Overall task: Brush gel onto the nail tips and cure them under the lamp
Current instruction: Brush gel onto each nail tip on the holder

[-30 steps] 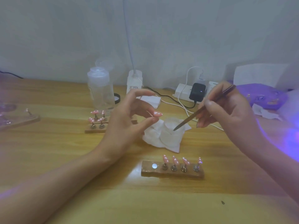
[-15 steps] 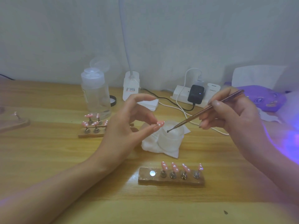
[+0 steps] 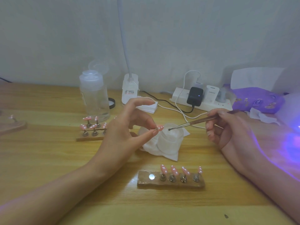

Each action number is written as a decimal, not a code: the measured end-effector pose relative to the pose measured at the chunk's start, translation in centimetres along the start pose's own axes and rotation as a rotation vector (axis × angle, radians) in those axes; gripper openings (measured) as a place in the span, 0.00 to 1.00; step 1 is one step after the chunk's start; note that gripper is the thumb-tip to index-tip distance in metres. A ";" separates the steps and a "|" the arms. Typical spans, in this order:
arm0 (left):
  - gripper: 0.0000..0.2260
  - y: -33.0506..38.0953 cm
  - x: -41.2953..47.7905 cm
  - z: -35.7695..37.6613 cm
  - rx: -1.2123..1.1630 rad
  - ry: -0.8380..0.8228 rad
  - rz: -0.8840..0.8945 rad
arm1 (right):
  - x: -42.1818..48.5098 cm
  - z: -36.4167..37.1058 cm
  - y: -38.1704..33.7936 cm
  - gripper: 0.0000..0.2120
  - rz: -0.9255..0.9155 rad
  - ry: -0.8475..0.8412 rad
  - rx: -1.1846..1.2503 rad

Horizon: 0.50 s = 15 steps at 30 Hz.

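Left hand (image 3: 125,127) raised above the wooden table (image 3: 48,159), thumb and middle finger pinching a pink dotted nail tip (image 3: 159,127), forefinger arching clear, right hand (image 3: 227,127) gripping a thin dotting tool (image 3: 194,121), its ball end hovering over the white jar (image 3: 168,140) just beside the tip, bare tabletop lying between the jar and the near holder block (image 3: 170,182).

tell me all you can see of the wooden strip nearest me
The wooden strip lies flat on the table, long side across the view. It looks like rough-edged brown wood. A bare silvery disc sits at its left end; right of it four small metal stands each carry a pink nail tip with white dots.
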<state>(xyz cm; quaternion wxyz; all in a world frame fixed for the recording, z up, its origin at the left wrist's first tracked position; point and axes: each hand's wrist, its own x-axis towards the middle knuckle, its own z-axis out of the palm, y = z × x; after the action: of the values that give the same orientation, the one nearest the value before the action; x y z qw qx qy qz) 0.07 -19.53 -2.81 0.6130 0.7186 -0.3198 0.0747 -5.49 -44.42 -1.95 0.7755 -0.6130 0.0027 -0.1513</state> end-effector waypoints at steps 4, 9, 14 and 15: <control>0.22 0.0 0.0 0.0 -0.018 -0.011 -0.005 | 0.0 0.4 -0.2 0.11 0.024 0.021 0.061; 0.22 0.3 0.0 0.1 -0.005 -0.026 0.001 | -0.2 0.3 0.0 0.08 -0.002 0.041 0.025; 0.22 0.5 -0.2 0.1 0.018 -0.028 0.002 | -0.3 0.6 -0.1 0.08 0.003 0.035 0.011; 0.22 0.5 -0.2 0.1 0.022 -0.027 0.002 | -0.3 0.7 -0.1 0.09 -0.001 0.023 -0.005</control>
<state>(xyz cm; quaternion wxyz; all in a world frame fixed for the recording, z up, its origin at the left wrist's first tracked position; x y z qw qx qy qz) -0.36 -19.55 -2.50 0.6007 0.7258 -0.3279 0.0690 -5.68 -43.67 -1.70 0.7739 -0.6129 0.0117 -0.1589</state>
